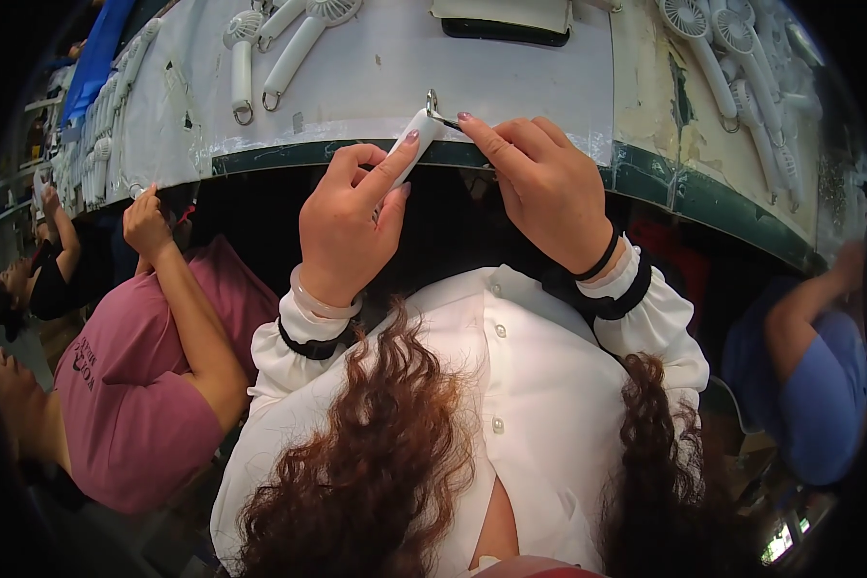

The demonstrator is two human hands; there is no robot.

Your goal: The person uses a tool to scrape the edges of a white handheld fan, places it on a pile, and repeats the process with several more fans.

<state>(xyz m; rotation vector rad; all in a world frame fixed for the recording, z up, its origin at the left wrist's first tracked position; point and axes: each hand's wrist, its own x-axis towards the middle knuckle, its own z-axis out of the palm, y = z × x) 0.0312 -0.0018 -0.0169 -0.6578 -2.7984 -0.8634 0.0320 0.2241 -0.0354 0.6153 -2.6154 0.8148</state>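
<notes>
My left hand (352,217) grips a white handheld fan by its handle (415,144), just over the table's front edge. The handle is tilted, its end pointing up and to the right; the fan's head is hidden by my hand. A metal hook-shaped clip (432,100) stands out from that end. Beside it, my right hand (549,183) pinches a thin dark metal piece (449,122) between thumb and forefinger, its tip touching or nearly touching the handle's end. Its exact kind is too small to make out.
White handheld fans (303,48) lie on the white table (520,91) at the far left, more fans (737,58) at the far right. A dark flat object (506,32) lies at the back. Co-workers sit on my left, in a pink shirt (144,385), and right, in blue (819,385).
</notes>
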